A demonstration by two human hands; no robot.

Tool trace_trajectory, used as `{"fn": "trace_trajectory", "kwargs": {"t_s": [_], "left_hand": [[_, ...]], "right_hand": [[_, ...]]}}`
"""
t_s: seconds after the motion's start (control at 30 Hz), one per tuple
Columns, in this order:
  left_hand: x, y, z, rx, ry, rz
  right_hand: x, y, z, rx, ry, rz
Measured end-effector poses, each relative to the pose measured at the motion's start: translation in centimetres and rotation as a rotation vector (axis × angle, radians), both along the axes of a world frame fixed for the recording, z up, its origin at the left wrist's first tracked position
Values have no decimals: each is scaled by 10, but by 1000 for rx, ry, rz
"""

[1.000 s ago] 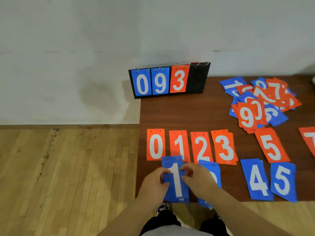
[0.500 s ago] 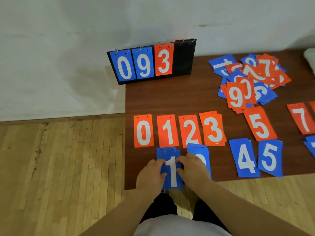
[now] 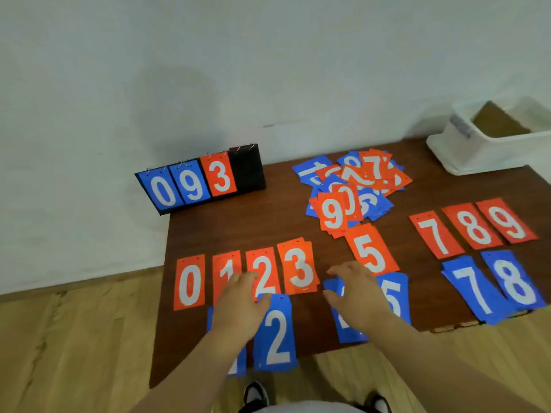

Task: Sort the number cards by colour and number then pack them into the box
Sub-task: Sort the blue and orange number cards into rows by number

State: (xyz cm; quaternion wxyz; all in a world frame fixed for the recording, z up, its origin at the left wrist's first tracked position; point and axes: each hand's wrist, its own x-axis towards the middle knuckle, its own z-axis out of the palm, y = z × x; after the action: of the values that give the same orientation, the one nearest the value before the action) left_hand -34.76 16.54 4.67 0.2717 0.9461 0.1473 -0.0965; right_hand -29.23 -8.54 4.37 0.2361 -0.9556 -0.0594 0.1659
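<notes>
Orange cards 0 [image 3: 189,282], 1, 2 and 3 [image 3: 298,269] lie in a row on the brown table [image 3: 268,222]. Orange 5 [image 3: 371,248], then 7, 8, 9 [image 3: 507,220] lie further right. Below them lie blue cards: a mostly hidden one under my left hand, blue 2 [image 3: 275,333], a card under my right hand, blue 5 [image 3: 395,293], 7 and 8 [image 3: 512,280]. A mixed heap of cards [image 3: 351,186] sits behind. My left hand [image 3: 238,305] hovers flat over the blue 1 pile, holding nothing. My right hand [image 3: 354,293] spreads over the blue card beside the 5. The white box [image 3: 465,150] stands far right.
A black flip scoreboard [image 3: 202,180] showing 0, 9, 3 stands at the table's back left corner against the white wall. Wooden floor lies left of and below the table. My shoes show under the near table edge.
Both hands let go of the blue 1 card. The left hand lifted above it, the right moved right over another blue card. The view swung right, revealing the box and more cards.
</notes>
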Motion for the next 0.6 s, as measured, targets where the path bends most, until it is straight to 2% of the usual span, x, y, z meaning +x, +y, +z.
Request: {"fn": "trace_trajectory", "kwargs": {"t_s": [0.17,0.37,0.6], "left_hand": [[35,-98,26,74,-96,-18],[70,-177,51,193,-76,-20],[122,-194,58,191,22,97]], "right_hand": [[35,-114,28,-28,-64,-30],[74,-219,50,-76,-82,-93],[130,-253,52,-30,-15,-138]]}}
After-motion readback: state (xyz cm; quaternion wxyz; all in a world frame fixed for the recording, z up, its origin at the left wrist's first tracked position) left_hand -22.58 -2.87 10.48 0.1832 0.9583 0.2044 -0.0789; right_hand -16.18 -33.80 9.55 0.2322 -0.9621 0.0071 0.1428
